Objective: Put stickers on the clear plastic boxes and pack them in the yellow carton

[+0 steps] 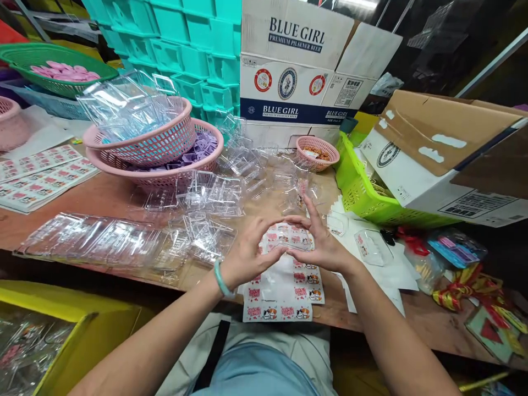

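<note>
My left hand (246, 253) and my right hand (324, 242) meet over the table, thumbs and fingertips pinching the edges of a small clear plastic case (291, 235) that shows a sticker with cartoon figures through it. The case is held just above a sticker sheet (284, 294) printed with pink labels and cats, lying at the table's near edge. A green bangle circles my left wrist. Loose clear plastic cases (210, 198) are strewn over the brown table (111, 198) just beyond my hands.
Pink baskets (165, 146) at the back left hold clear cases and purple pieces. A green basket (358, 192) and a cardboard box (445, 159) stand on the right. More sticker sheets (41, 176) lie far left. A yellow bin (94, 324) sits below left. Ribbon and packets (457, 258) lie at the right.
</note>
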A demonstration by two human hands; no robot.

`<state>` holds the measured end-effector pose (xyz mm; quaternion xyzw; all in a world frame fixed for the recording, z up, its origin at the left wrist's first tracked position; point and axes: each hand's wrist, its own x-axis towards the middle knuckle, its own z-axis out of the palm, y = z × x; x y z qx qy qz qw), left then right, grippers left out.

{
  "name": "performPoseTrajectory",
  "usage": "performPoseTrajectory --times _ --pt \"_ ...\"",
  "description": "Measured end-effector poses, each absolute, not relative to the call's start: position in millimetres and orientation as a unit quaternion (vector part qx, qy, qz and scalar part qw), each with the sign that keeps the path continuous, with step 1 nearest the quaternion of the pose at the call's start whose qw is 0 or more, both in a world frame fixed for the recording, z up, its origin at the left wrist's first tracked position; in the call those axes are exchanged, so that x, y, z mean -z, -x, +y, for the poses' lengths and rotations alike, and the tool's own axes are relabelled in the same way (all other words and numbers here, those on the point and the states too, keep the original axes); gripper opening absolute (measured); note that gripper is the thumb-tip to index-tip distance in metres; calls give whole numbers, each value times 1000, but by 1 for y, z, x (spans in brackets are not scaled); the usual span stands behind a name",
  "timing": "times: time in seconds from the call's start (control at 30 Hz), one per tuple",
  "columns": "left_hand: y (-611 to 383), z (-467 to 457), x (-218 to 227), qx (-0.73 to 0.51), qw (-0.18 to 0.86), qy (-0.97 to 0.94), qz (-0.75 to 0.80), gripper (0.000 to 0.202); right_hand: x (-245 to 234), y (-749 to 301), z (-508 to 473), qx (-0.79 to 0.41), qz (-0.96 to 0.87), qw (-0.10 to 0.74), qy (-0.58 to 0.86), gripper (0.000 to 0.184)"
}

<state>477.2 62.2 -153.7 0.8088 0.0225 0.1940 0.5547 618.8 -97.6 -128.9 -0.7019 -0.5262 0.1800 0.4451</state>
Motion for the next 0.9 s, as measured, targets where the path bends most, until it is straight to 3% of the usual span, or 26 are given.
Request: performPoseTrajectory --times 0.07,0.13,0.2,0.27,0.67,0.9 --pt "-461 53 166 -121 672 -721 121 48 134 -606 -104 -176 -472 524 687 94" --pt "-448 42 180 -73 757 -618 200 46 140 -589 -108 -118 -392 597 690 60" --pt "-441 34 189 -63 800 -548 235 47 143 -570 -110 -85 -324 631 700 23" --pt "-438 29 192 -74 818 -520 236 50 145 -552 -110 -113 -287 631 712 9" --pt "-428 33 186 -37 866 -456 204 47 140 -548 -100 -219 -231 628 711 20" --pt "-422 32 191 -41 876 -438 196 48 130 -530 -117 -319 -212 558 737 26"
